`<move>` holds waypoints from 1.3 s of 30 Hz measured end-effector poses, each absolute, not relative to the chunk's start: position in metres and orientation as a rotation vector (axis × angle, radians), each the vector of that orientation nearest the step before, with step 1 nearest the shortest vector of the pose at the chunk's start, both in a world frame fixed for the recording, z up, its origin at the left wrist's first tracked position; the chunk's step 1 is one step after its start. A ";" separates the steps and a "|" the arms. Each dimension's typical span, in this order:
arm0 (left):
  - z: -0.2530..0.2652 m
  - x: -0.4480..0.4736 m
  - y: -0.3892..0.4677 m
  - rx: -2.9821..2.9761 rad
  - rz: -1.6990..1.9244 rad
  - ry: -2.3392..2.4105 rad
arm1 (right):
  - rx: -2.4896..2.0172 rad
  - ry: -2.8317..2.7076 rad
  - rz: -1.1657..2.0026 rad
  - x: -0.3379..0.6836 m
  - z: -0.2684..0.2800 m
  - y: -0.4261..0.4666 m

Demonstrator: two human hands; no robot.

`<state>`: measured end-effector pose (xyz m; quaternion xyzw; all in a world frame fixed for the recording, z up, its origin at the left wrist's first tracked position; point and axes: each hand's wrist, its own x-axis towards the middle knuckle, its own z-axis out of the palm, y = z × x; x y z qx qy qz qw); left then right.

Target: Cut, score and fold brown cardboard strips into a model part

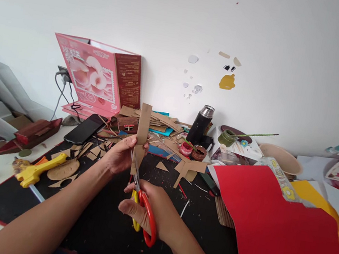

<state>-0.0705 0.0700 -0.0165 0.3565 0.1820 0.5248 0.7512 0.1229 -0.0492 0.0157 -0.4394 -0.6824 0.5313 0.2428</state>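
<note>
My left hand [122,154] pinches a narrow strip of brown cardboard [143,125] that stands upright above the black mat. In my right hand [152,208] are scissors [151,223] with one red and one yellow handle loop. Their blades point up and meet the lower part of the strip, just below my left fingers. Whether the blades have cut into the cardboard I cannot tell. Behind my hands lies a heap of cardboard strips [160,120], and a cross-shaped cardboard piece [189,168] rests to the right.
A yellow glue gun [38,170] and a phone [85,128] lie to the left, below a pink box [94,74]. A black thermos [201,124] and open paint jars [199,153] stand at the back. Red paper [281,230] covers the right side; scraps litter the black mat [98,231].
</note>
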 end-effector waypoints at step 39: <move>-0.011 -0.058 0.067 0.739 1.134 0.422 | -1.350 -1.801 1.332 0.110 0.007 -0.054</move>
